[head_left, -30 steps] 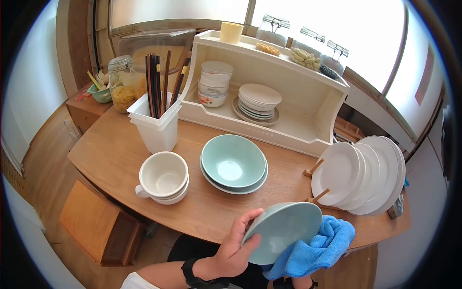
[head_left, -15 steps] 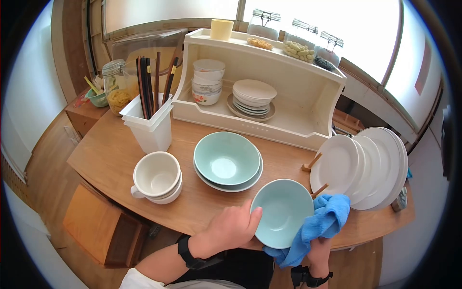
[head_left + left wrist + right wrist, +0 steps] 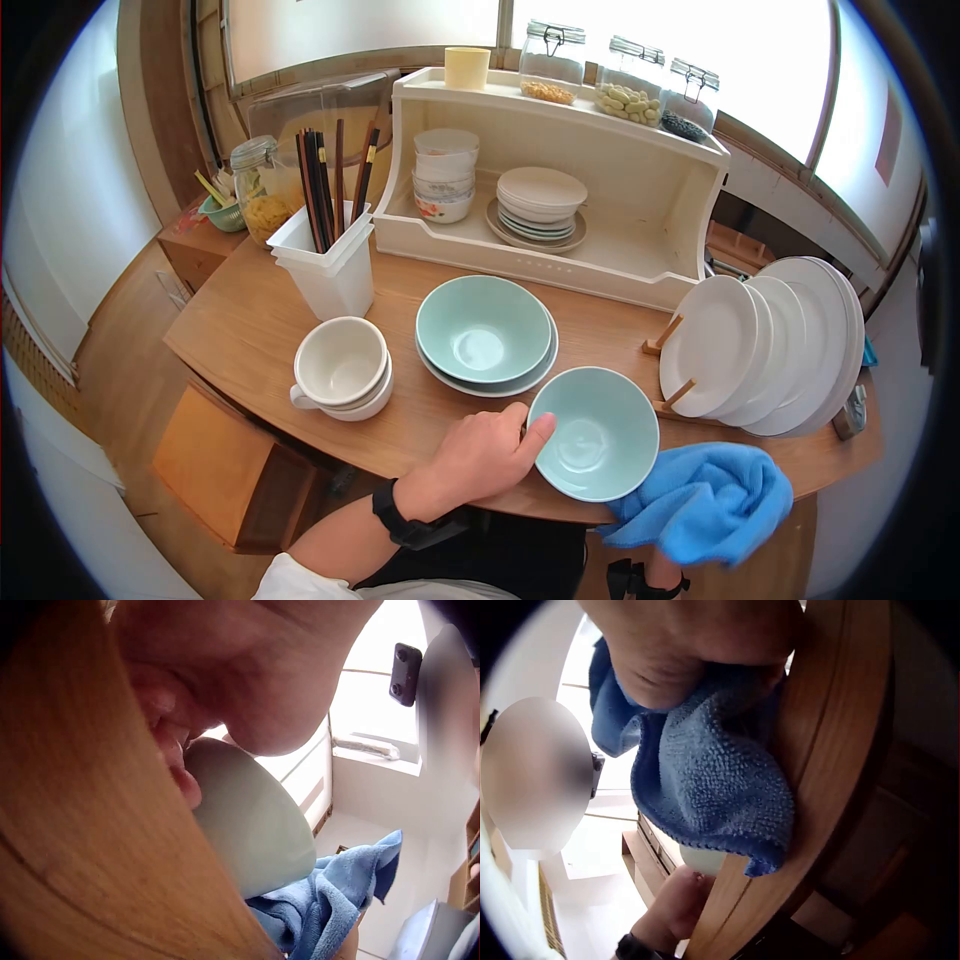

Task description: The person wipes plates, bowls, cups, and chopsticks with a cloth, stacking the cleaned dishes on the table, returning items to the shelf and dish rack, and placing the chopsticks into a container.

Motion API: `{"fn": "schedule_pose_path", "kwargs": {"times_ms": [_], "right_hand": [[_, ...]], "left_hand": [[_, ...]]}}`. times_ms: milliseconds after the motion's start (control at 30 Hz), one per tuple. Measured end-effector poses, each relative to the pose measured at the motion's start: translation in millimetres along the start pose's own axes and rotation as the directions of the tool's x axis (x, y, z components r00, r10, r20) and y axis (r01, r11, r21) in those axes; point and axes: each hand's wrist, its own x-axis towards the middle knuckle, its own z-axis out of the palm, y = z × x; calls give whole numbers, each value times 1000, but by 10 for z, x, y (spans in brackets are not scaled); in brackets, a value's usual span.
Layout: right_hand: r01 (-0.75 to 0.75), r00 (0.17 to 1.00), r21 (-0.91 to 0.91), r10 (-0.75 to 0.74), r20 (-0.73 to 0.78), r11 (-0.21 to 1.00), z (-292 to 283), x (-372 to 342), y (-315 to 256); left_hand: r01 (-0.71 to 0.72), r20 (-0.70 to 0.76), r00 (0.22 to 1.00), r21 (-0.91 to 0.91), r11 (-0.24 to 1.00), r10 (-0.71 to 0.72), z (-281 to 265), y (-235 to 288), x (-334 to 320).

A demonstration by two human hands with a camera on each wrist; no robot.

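My left hand point(image 3: 485, 455) grips the left rim of a pale green bowl point(image 3: 595, 440) with its thumb on the inner side. The bowl is at the table's front edge, opening upward. In the left wrist view, fingers curl beneath the rim and the bowl's outer wall point(image 3: 251, 817) shows. A crumpled blue cloth point(image 3: 710, 500) lies just right of the bowl, and its folds hide most of my right hand in the head view. Seen from the right wrist, my right hand point(image 3: 697, 645) holds the bunched cloth close over the tabletop.
Behind the bowl is a stack of green bowls point(image 3: 485, 335), with nested white cups point(image 3: 340, 365) to its left. White plates point(image 3: 715, 345) stand in a wooden rack at right. A white chopstick holder point(image 3: 325, 280) and a cream shelf point(image 3: 640, 215) with crockery stand farther back.
The bowl has gone from tilted in the air to upright at the table's front edge. My right hand has drawn the cloth away from it, to the right.
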Motion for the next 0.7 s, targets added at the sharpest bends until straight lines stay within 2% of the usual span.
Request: {"fn": "schedule_pose_path", "kwargs": {"times_ms": [67,100,133,167,200,300,367,400,433,467,500,533,600,633,700], "right_hand": [[0,1000,20,0,8,1000,-121,-412,242],[-5,1000,34,4,9,999,245,-476,-6],[-10,1000,49,10,10,999,118,-531,45],[-16,1000,62,16,14,998,100,-548,132],[-22,1000,72,21,20,997,33,-611,189],[-24,999,102,20,40,995,-4,-404,87],[-22,999,124,16,45,992,-206,-614,325],[-22,999,133,16,46,991,-185,-602,283],[-21,999,143,14,45,989,-455,-833,613],[-21,999,151,14,44,988,-231,-781,359],[-21,999,157,14,45,987,-318,-890,454],[-20,999,162,13,45,987,-291,-827,368],[-16,999,172,9,41,985,-276,-903,334],[-13,999,176,7,37,984,-337,-994,411],[-10,1000,184,5,29,983,-487,-1253,633]], "left_hand": [[-25,-49,998,81,996,29,-142,181,-124],[-47,-89,994,157,986,62,-236,287,-199],[-47,-85,994,174,984,63,-337,379,-248],[-180,-220,946,249,952,237,-449,472,-281],[-293,-334,851,337,895,405,-544,527,-277],[-249,-342,835,464,850,431,-842,631,-110],[-212,-316,833,575,790,454,-1000,604,171],[-165,-270,859,657,736,434,-1067,525,329],[-123,-227,883,733,669,411,-1126,451,484],[-59,-167,943,768,637,288,-1180,439,616],[1,-115,981,803,596,154,-1212,425,718],[-2,-113,981,807,590,159,-1214,385,795],[70,-4,992,845,530,-125,-1210,288,938],[64,-2,993,849,525,-118,-1194,226,995],[84,68,964,839,537,-257,-1174,124,1072]]}}
